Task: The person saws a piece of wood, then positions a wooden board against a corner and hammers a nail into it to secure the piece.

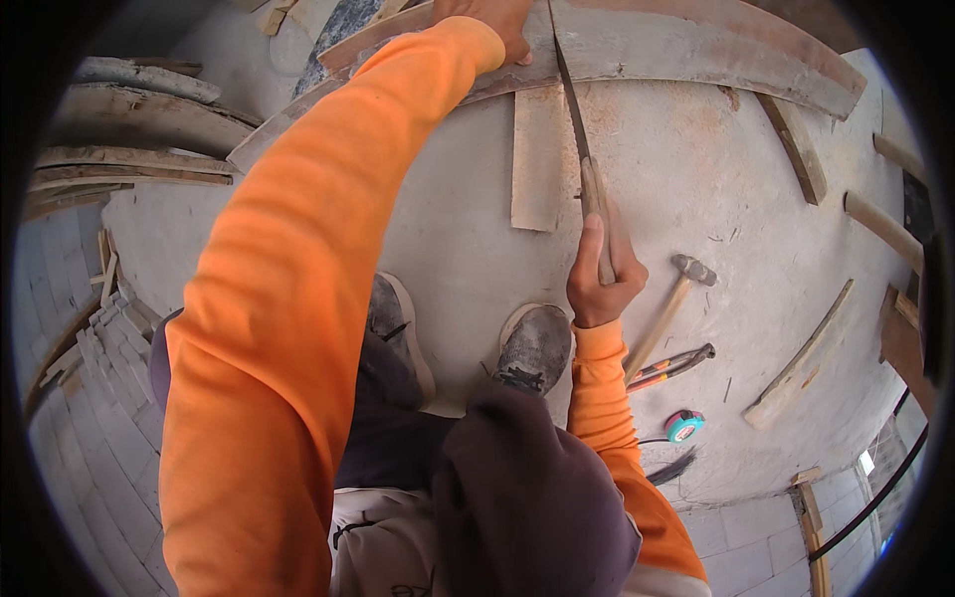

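Observation:
My right hand (605, 279) is closed round the wooden handle of a handsaw (570, 95). Its long tapered blade points away from me and crosses a wide, worn wooden plank (686, 45) at the top of the head view. Just left of the blade, my left hand (487, 22) grips the plank, thumb on its near side; the other fingers are partly cut off by the picture's edge. A short flat board (537, 164) lies under the plank and sticks out toward me, beside the saw.
Right of my feet lie a hammer (657, 328), orange-handled pincers (668, 369), a teal tape measure (684, 426) and a dark bundle of thin wires or nails (673, 467). Curved planks (139, 119) are piled at far left. Loose wood strips (801, 363) lie on the right.

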`<action>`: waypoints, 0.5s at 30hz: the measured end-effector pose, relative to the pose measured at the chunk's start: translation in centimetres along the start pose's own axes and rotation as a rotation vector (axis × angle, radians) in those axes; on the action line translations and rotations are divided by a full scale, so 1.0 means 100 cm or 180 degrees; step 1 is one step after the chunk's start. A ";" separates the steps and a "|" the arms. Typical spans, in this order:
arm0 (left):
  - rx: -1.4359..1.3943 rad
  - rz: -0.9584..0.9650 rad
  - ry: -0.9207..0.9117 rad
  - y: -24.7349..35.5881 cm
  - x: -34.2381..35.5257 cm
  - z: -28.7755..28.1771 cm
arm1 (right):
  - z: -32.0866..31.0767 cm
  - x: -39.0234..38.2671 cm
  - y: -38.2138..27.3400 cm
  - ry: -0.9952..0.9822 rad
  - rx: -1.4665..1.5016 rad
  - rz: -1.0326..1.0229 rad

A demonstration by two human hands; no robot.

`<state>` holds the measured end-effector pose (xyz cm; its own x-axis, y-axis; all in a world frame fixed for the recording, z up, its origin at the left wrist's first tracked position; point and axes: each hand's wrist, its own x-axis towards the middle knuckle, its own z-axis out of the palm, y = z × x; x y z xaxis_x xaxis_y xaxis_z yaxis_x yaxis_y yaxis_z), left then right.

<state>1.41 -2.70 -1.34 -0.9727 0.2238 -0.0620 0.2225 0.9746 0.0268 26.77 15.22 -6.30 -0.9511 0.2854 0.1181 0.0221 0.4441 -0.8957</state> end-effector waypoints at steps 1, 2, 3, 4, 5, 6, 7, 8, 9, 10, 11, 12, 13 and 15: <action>-0.0031 0.0003 -0.0050 -0.003 -0.008 0.003 | -0.014 -0.024 0.002 -0.0135 -0.0115 0.0084; -0.0054 0.0016 0.0000 -0.006 -0.004 0.001 | -0.035 -0.047 0.003 -0.0217 -0.0218 0.0083; -0.0084 0.0010 0.0002 -0.007 -0.003 -0.002 | -0.059 -0.072 0.001 -0.0289 -0.0303 0.0115; -0.0101 -0.0031 -0.0062 -0.008 -0.010 -0.005 | -0.077 -0.095 -0.003 -0.0420 -0.0372 0.0190; -0.0143 -0.0046 -0.0116 -0.008 -0.014 -0.005 | -0.079 -0.101 -0.003 -0.0460 -0.0302 0.0263; -0.0076 -0.0070 -0.0083 -0.010 -0.017 -0.007 | -0.080 -0.106 -0.003 -0.0504 -0.0225 0.0335; -0.0032 -0.0101 -0.0065 -0.014 -0.021 -0.009 | -0.082 -0.111 -0.007 -0.0564 -0.0170 0.0417; -0.0053 -0.0049 0.0040 -0.006 -0.014 -0.010 | -0.068 -0.089 -0.004 -0.0438 -0.0231 0.0132; -0.0085 0.0014 0.0098 -0.002 -0.009 -0.010 | -0.040 -0.053 0.000 -0.0322 -0.0237 -0.0150; -0.0090 0.0050 0.0120 -0.002 -0.011 -0.006 | -0.013 -0.016 -0.005 -0.0276 -0.0070 -0.0019; -0.0147 0.0101 0.0132 0.002 -0.012 0.000 | -0.009 -0.003 -0.003 -0.0200 -0.0010 0.0034; -0.0158 0.0124 0.0131 0.005 -0.008 0.005 | -0.003 0.010 -0.002 -0.0131 0.0070 0.0085; -0.0112 0.0103 0.0110 0.000 -0.007 0.004 | 0.000 0.010 0.000 -0.0079 0.0159 0.0053; -0.0075 0.0069 0.0008 -0.007 -0.008 0.007 | -0.014 -0.013 0.004 -0.0141 0.0076 0.0016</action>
<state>2.06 -3.51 -2.00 -0.9678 0.2446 -0.0587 0.2418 0.9689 0.0517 28.47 16.19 -6.22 -0.9638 0.2492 0.0950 0.0199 0.4223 -0.9063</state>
